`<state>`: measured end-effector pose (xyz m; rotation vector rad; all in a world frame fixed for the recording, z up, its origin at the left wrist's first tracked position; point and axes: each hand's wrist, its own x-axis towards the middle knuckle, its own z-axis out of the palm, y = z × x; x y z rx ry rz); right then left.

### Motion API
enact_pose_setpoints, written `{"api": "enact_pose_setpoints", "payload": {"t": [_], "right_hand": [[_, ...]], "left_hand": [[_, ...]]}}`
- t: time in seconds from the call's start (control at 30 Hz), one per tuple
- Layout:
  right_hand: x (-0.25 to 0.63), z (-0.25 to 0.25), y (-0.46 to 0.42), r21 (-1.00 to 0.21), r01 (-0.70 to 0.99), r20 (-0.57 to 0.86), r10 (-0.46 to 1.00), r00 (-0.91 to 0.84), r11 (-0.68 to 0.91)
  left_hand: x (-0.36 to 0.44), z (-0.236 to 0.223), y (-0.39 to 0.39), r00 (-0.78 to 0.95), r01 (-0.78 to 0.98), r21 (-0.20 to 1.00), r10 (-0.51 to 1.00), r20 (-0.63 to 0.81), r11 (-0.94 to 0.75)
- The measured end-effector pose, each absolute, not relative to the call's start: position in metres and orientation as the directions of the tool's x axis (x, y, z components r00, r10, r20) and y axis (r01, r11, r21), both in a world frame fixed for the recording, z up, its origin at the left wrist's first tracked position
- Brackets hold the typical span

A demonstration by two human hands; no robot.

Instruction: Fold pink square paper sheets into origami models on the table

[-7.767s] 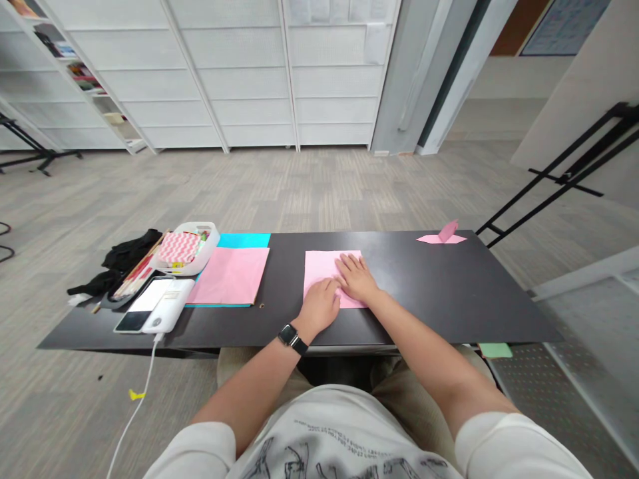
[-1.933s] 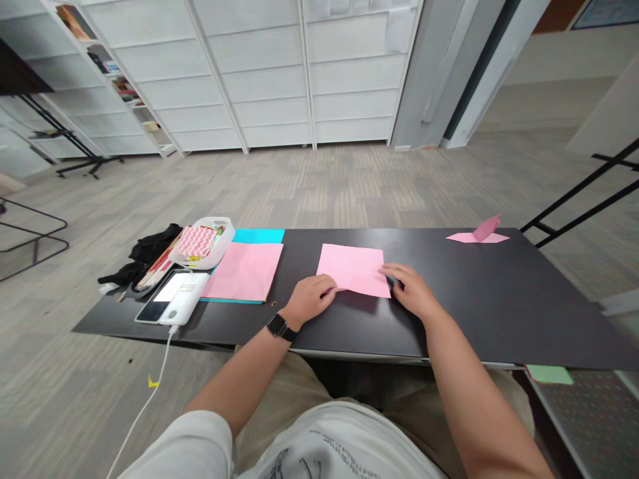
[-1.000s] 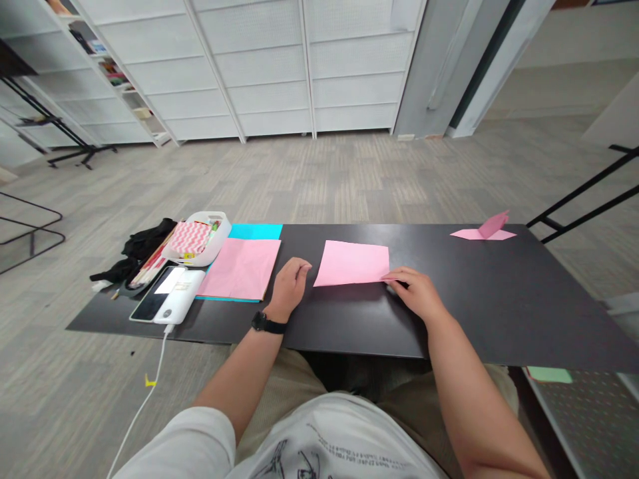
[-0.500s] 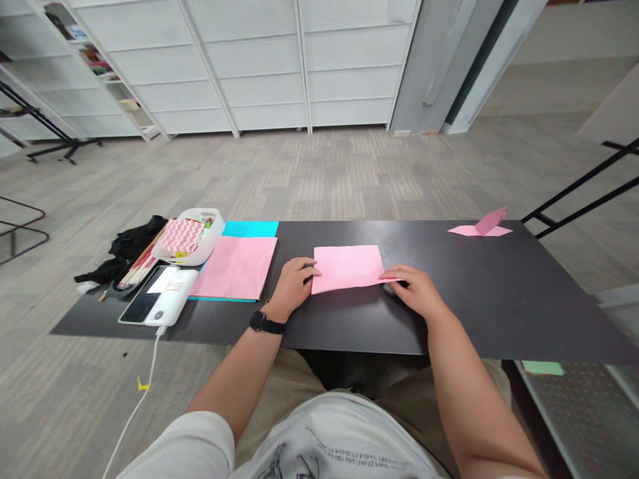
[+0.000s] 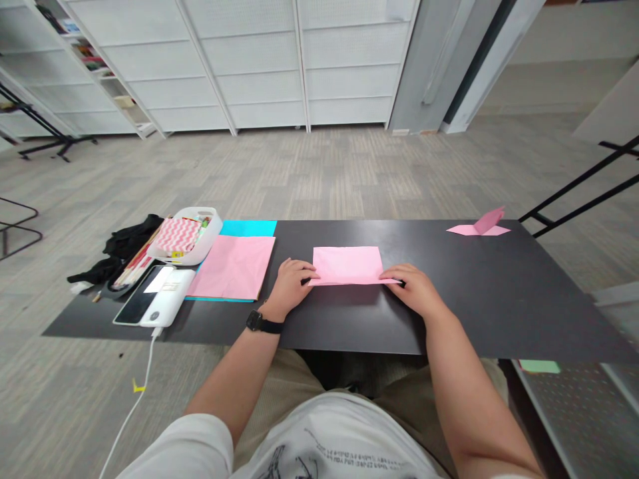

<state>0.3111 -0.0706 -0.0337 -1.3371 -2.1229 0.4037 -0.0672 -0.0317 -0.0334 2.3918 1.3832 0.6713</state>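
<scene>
A sheet of pink paper (image 5: 346, 265) lies in front of me on the black table (image 5: 344, 319), its near edge turned up in a narrow fold. My left hand (image 5: 291, 285) pinches the near left corner between thumb and fingers. At the near right corner, my right hand (image 5: 410, 285) grips the folded strip the same way. Part of each thumb is hidden by the paper and fingers. A folded pink paper piece (image 5: 482, 226) with a raised flap sits at the far right of the table.
Left of my hands lies a pink paper stack (image 5: 234, 266) over a blue sheet (image 5: 249, 228). Beyond it are a white basket (image 5: 212, 229), black cloth (image 5: 130, 238), a phone (image 5: 142, 299) and a white device (image 5: 167, 303) with a cable (image 5: 132, 406). White shelving (image 5: 259, 60) stands across the floor.
The left near edge of the paper has come up, so the fold now runs along the whole near side. My hands have hardly moved; the view has shifted slightly.
</scene>
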Motion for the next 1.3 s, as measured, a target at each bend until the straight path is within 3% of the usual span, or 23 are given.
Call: {"api": "enact_pose_setpoints", "payload": {"t": [0.67, 1.1, 1.3], "right_hand": [[0.309, -0.025, -0.074, -0.529, 0.789, 0.225, 0.948, -0.224, 0.312], [0.304, -0.026, -0.070, -0.541, 0.804, 0.218, 0.965, -0.147, 0.245], [0.303, -0.030, -0.070, -0.582, 0.781, 0.228, 0.967, -0.111, 0.227]], "left_hand": [[-0.060, -0.022, -0.042, 0.429, 0.742, 0.449, 0.867, 0.253, -0.498], [-0.049, -0.020, -0.045, 0.280, 0.778, 0.525, 0.939, 0.199, -0.343], [-0.044, -0.024, -0.044, 0.203, 0.740, 0.616, 0.963, 0.179, -0.271]]}}
